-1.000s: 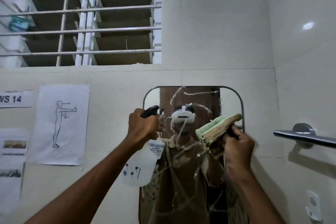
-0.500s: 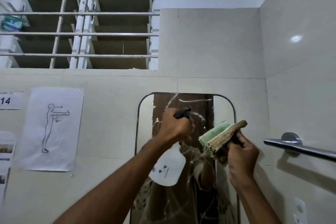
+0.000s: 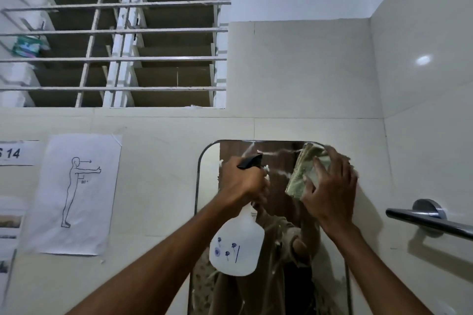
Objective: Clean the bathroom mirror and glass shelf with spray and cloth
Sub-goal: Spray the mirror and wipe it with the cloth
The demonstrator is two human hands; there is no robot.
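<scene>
Two bare forearms are reaching up toward the mirror, both cut off at the bottom edge. Nearest, the left hand is gripping the neck of a spray bottle, fingers curled round it under the black trigger head; the translucent white body is hanging below the hand, small blue flower marks on it, and whatever is inside is too hard to make out. A label on the neck is too small to read. The right hand is pressing a folded green cloth flat against the mirror's upper right corner, fingers spread and blurred. White streaks are crossing the glass near the top. A metal rail is sticking out of the right wall. On the left wall, a paper sheet is showing a standing figure with one arm out; a sign beside it is cut off, reading "14". Highest up, a barred window is showing dark slats.
</scene>
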